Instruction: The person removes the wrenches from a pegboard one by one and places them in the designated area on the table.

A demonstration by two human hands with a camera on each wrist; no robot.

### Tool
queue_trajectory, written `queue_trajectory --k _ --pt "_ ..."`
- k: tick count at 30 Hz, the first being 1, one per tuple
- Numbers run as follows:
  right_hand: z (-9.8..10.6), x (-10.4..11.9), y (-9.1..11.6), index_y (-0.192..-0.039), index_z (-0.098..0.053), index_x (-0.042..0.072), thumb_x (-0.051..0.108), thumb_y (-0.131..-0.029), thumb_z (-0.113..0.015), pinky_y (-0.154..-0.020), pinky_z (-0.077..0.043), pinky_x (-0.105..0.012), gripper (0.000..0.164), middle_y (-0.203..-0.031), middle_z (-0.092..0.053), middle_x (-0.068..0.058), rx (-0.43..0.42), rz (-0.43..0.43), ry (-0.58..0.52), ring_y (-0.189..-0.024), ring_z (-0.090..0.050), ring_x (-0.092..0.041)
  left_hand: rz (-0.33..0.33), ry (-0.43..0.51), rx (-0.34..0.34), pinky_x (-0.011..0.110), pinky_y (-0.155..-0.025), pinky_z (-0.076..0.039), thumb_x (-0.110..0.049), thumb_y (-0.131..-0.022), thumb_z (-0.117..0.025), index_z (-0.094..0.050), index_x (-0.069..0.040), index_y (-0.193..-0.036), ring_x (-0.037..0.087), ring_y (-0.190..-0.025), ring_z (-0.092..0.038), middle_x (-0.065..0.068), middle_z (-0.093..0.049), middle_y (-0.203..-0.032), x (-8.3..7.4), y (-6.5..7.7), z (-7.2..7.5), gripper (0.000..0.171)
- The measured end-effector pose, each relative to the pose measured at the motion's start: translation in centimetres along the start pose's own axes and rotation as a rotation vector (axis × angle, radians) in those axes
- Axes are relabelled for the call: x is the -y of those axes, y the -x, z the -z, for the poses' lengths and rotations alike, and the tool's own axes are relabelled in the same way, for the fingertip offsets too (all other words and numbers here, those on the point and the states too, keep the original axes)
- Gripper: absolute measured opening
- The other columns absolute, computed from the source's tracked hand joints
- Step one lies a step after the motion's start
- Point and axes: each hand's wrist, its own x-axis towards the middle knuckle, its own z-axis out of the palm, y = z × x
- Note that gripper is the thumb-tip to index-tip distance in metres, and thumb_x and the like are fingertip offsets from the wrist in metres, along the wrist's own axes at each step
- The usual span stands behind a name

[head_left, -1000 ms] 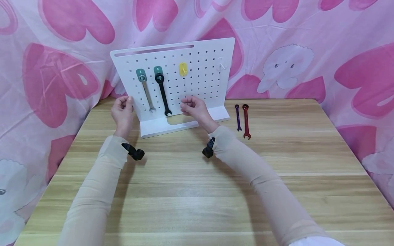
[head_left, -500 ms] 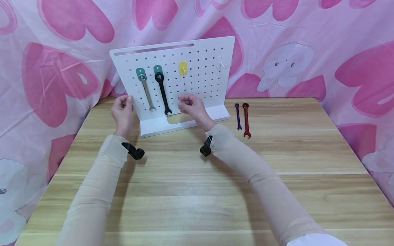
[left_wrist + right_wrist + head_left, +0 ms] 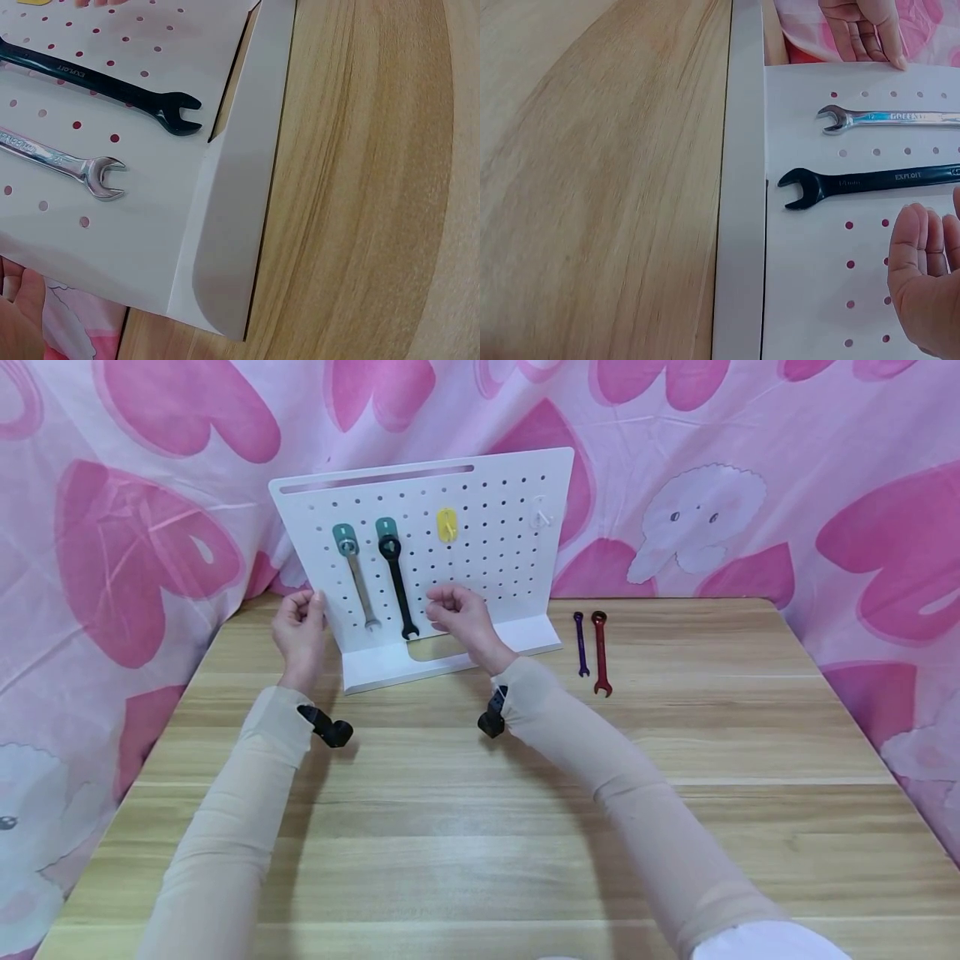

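A white pegboard (image 3: pixel 495 560) stands tilted back on its base. From its two green hooks hang a silver wrench (image 3: pixel 361 589) on the left and a black wrench (image 3: pixel 398 589) beside it. My left hand (image 3: pixel 302 639) pinches the board's left edge, thumb in front; its other fingers are partly hidden behind the board in the right wrist view. Just right of the black wrench, my right hand (image 3: pixel 465 618) is held before the board with loosely curved fingers and nothing in them. In the right wrist view a small gap separates its fingertips (image 3: pixel 909 217) from the black wrench.
A yellow hook (image 3: pixel 447 525) and a clear hook (image 3: pixel 541 514) bear no tool. Right of the board, a small purple wrench (image 3: pixel 581 645) and a larger red wrench (image 3: pixel 601 653) lie on the wooden table (image 3: pixel 465 827). A pink patterned cloth (image 3: pixel 697 435) hangs behind.
My right hand has drifted slightly left and up, closer to the black wrench. The left hand stays at the board's edge, and the wrenches have not moved.
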Motion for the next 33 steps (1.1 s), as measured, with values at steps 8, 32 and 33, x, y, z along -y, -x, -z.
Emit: queue_trajectory --k 8,32,33 --pt "-0.8 0.0 -0.3 -0.117 -0.059 0.007 0.009 -0.090 -0.063 -0.083 -0.053 -0.025 0.027 -0.097 -0.058 -0.001 -0.009 -0.003 0.000 -0.093 -0.057 -0.013 -0.011 0.023 -0.005 0.020 -0.073 -0.044 -0.031 -0.091 -0.061 -0.060 -0.020 -0.095 0.006 -0.079 -0.047 -0.006 -0.052 -0.085 0.1 -0.1 0.0 0.013" --pt "-2.2 -0.2 -0.9 -0.114 -0.060 0.004 0.007 -0.088 -0.064 -0.082 -0.049 -0.021 0.026 -0.101 -0.059 -0.002 -0.052 0.087 0.013 -0.092 -0.054 -0.010 -0.011 0.000 -0.011 0.018 -0.073 -0.045 -0.033 -0.091 -0.061 -0.060 -0.020 -0.096 0.006 -0.079 -0.047 -0.007 -0.052 -0.085 0.2 -0.1 0.0 0.014" --pt "-2.2 -0.2 -1.0 -0.114 -0.060 0.004 0.007 -0.088 -0.064 -0.083 -0.048 -0.021 0.026 -0.101 -0.060 -0.002 -0.054 0.092 0.015 -0.092 -0.055 -0.010 -0.009 -0.001 -0.010 0.018 -0.073 -0.045 -0.033 -0.091 -0.061 -0.060 -0.020 -0.096 0.006 -0.079 -0.047 -0.007 -0.052 -0.085 0.2 -0.1 0.0 0.014"
